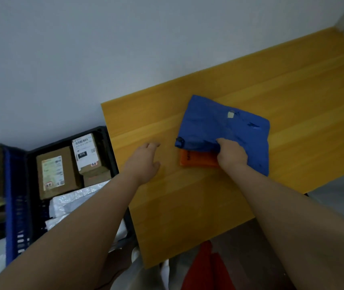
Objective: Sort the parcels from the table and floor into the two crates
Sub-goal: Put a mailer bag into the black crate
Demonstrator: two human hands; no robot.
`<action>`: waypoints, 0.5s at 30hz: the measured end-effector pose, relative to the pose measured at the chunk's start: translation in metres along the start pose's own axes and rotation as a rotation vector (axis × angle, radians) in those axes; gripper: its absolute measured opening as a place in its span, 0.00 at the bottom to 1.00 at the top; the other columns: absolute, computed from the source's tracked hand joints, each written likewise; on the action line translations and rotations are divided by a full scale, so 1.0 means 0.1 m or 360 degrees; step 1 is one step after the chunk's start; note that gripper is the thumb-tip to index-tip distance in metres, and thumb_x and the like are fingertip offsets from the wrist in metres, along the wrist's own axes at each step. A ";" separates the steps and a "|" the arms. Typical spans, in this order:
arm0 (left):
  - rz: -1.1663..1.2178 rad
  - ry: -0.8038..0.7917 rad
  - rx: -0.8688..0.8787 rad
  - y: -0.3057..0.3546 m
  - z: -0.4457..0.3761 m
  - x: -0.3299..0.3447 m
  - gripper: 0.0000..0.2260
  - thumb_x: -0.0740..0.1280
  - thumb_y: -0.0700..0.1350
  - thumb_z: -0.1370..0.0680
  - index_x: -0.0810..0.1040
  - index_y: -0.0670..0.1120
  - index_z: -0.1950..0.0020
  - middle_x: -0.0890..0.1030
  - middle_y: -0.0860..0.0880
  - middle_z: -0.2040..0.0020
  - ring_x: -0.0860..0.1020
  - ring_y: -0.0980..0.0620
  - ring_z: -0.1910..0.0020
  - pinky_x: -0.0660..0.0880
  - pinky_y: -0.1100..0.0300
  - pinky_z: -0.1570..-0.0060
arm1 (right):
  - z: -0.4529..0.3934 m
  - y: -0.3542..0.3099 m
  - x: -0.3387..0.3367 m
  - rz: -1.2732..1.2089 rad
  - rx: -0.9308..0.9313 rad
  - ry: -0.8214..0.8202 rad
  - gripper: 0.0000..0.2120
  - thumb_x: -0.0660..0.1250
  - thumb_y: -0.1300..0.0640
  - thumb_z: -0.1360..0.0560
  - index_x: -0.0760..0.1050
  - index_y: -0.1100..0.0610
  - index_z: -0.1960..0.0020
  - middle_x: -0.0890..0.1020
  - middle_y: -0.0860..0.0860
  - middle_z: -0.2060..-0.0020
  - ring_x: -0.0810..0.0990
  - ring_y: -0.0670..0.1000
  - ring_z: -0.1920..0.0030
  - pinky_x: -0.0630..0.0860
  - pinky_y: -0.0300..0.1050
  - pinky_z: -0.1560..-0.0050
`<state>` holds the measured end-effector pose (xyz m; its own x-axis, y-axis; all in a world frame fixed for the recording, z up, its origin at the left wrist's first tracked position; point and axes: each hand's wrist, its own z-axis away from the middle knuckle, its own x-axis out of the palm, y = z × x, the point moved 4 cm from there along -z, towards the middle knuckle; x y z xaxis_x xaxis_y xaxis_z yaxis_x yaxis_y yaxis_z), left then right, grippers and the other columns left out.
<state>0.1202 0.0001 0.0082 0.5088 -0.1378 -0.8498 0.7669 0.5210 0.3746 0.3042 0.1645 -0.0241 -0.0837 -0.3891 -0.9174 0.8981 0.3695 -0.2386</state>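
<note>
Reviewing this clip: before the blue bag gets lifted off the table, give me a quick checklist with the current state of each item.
1. Right hand grips the blue parcel bag at its near edge: ok.
2. Left hand free, open over the wooden table, holding nothing: ok.
3. Orange parcel separate from the blue bag: not ok, it lies partly under the bag and may drag along.
4. Room in the black crate: cannot tell, cardboard boxes and white bags fill the visible part.
5. Room in the blue crate: cannot tell, mostly out of frame.
</note>
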 end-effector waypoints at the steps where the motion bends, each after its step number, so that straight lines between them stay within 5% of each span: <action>1: 0.0007 0.0040 0.0014 0.01 0.01 -0.10 0.26 0.63 0.46 0.19 0.58 0.47 0.23 0.64 0.44 0.26 0.67 0.43 0.30 0.71 0.51 0.39 | 0.01 -0.07 -0.14 -0.0042 -0.0021 0.0073 0.18 0.55 0.68 0.22 0.72 0.57 0.35 0.78 0.58 0.43 0.76 0.59 0.44 0.72 0.51 0.49; 4: 0.0021 0.0173 0.0065 0.04 0.07 -0.46 0.26 0.63 0.46 0.19 0.57 0.47 0.22 0.63 0.44 0.26 0.67 0.43 0.31 0.71 0.51 0.39 | 0.04 -0.33 -0.61 -0.0031 -0.0100 0.0321 0.13 0.56 0.68 0.22 0.72 0.58 0.41 0.79 0.57 0.54 0.77 0.60 0.55 0.67 0.51 0.62; 9: 0.0081 0.0441 0.0150 -0.04 0.22 -1.08 0.27 0.64 0.46 0.19 0.58 0.46 0.23 0.64 0.45 0.26 0.67 0.45 0.30 0.68 0.53 0.36 | 0.22 -0.81 -1.36 0.0056 -0.0351 0.0739 0.14 0.57 0.68 0.26 0.72 0.55 0.45 0.81 0.59 0.55 0.78 0.64 0.55 0.62 0.48 0.62; 15: 0.0276 0.0753 0.0179 -0.29 0.52 -1.60 0.25 0.63 0.49 0.20 0.61 0.45 0.25 0.69 0.44 0.30 0.69 0.45 0.32 0.68 0.52 0.34 | 0.53 -1.36 -1.67 -0.0209 -0.0629 0.0745 0.07 0.55 0.65 0.24 0.64 0.53 0.53 0.77 0.56 0.64 0.72 0.61 0.64 0.60 0.49 0.70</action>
<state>0.0370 -0.0368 0.1532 0.4195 0.3520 -0.8367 0.7376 0.4052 0.5402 0.2185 0.1346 0.1789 -0.4431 -0.0746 -0.8933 0.6475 0.6625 -0.3765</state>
